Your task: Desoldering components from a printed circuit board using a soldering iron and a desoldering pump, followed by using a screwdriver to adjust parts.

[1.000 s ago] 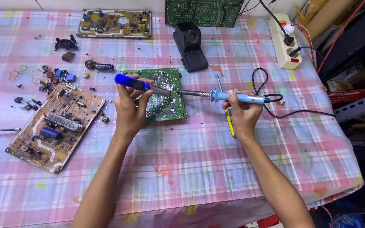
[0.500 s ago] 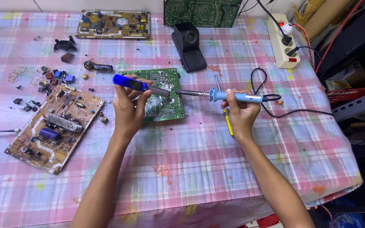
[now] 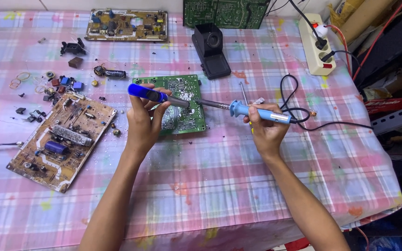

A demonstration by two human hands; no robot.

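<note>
While the green rectangular circuit board (image 3: 178, 104) is lying solder-side up on the pink plaid tablecloth (image 3: 219, 186), both hands are working over it. The left hand (image 3: 144, 122) is gripping a dark blue desoldering pump with a grey nozzle (image 3: 157, 96), fingers wrapped around the barrel, nozzle pointing right over the middle of the board. The right hand (image 3: 265, 130) is clasping a light blue-handled soldering iron with a metal shaft (image 3: 250, 110) by its handle; the shaft is reaching left across the board's right edge, and its tip is meeting the pump nozzle just above the board (exact contact with the solder joints is too small to tell). The iron's black cord (image 3: 298, 109) is looping right behind that hand and trailing off toward the table edge. A black soldering iron stand (image 3: 211, 51) is sitting just beyond the green board. A brown circuit board populated with components (image 3: 61, 139) is lying at an angle well left of the left hand, with small loose electronic parts (image 3: 56, 86) scattered near its upper end. A second brown board (image 3: 126, 25) is resting at the far edge, and a cream power strip (image 3: 316, 44) with plugs inserted is sitting at the far right.
</note>
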